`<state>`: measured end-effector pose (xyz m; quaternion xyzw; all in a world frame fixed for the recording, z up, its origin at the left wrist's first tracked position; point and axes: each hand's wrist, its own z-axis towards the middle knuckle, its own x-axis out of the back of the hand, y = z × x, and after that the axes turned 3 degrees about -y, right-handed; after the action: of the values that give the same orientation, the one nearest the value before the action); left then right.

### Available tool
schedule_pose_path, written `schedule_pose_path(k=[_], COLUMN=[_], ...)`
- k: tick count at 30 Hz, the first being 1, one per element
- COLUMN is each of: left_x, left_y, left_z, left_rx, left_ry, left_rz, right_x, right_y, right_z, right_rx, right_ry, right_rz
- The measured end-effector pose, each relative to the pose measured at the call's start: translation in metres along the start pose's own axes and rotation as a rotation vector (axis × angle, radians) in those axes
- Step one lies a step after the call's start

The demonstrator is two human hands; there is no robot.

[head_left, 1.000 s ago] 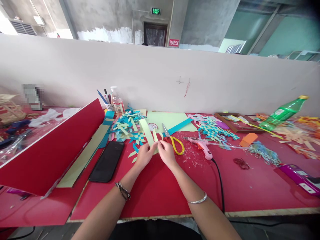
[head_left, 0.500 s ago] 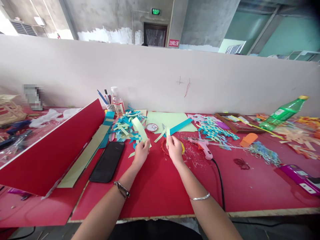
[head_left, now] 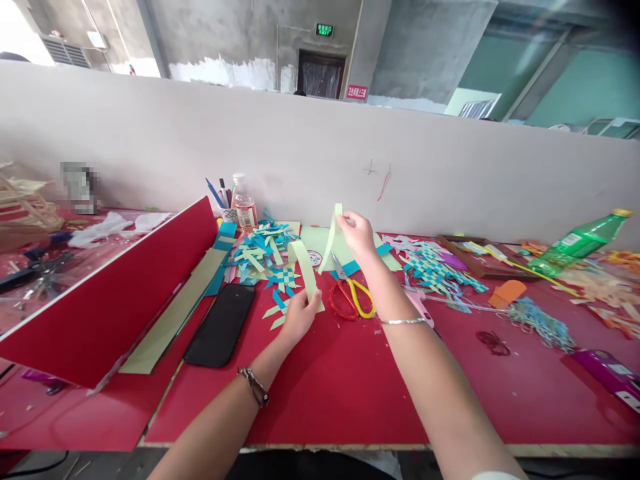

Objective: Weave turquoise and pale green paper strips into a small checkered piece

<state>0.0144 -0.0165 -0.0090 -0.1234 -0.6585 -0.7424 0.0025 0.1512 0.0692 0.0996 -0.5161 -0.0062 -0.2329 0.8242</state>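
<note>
My left hand (head_left: pixel 303 312) is closed on a pale green paper strip (head_left: pixel 304 265) that curls up and away from the fingers. Higher and further forward, my right hand (head_left: pixel 357 231) pinches the top of another pale green paper strip (head_left: pixel 330 238), which hangs down over the sheet behind. Scissors (head_left: pixel 359 297) with a red and a yellow handle lie on the red table beneath my right forearm, blades pointing away. Just left of my left hand lies a small weave of blue and green strips (head_left: pixel 284 275). A round white lid with a printed pattern (head_left: pixel 314 258) is partly hidden behind the strip.
A black phone (head_left: pixel 220 325) and a standing red board (head_left: pixel 130 293) are on the left. A plastic bottle (head_left: pixel 245 205) stands behind the strip pile. To the right are a pink glue gun (head_left: pixel 420 305), woven paper (head_left: pixel 433 267) and a green bottle (head_left: pixel 575 243).
My right hand has risen and moved forward with its strip, uncovering the scissors. My left hand has shifted slightly right, still gripping its strip. The view has turned a little left.
</note>
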Motion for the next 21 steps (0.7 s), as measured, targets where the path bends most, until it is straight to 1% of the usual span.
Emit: schedule_pose_path(k=[2,5,6,7,8,10,14,16,18,21], left_x=[-0.001,-0.001,-0.001,-0.001,-0.001,-0.001,0.0,0.0,0.0,0.003], left_y=[0.001,0.003,0.003,0.003,0.004,0.004,0.005,0.007,0.009,0.016], left_z=[-0.001,-0.003,-0.003,-0.003,-0.004,-0.004,-0.005,-0.005,-0.005,-0.003], left_rx=[-0.005,-0.023,-0.031,-0.039,-0.047,-0.062,-0.095,-0.115,-0.134,-0.151], left_ry=[-0.008,-0.015,-0.013,-0.007,0.002,0.029,0.087,0.086,0.056,-0.005], left_rz=[-0.006,-0.005,-0.003,-0.001,0.001,0.011,0.058,0.083,0.101,0.12], right_x=[-0.007,-0.014,-0.016,-0.019,-0.021,-0.029,-0.044,-0.049,-0.049,-0.035], right_y=[-0.005,-0.013,-0.012,-0.01,-0.005,0.013,0.058,0.073,0.078,0.066], right_z=[0.019,0.035,0.036,0.035,0.033,0.02,-0.019,-0.038,-0.051,-0.062], right_rx=[0.053,0.247,0.28,0.273,0.23,0.084,-0.048,-0.08,-0.084,-0.038], right_ry=[0.035,0.079,0.085,0.083,0.074,0.034,-0.078,-0.135,-0.171,-0.167], right_rz=[0.011,0.054,0.057,0.047,0.026,-0.042,-0.118,-0.162,-0.208,-0.279])
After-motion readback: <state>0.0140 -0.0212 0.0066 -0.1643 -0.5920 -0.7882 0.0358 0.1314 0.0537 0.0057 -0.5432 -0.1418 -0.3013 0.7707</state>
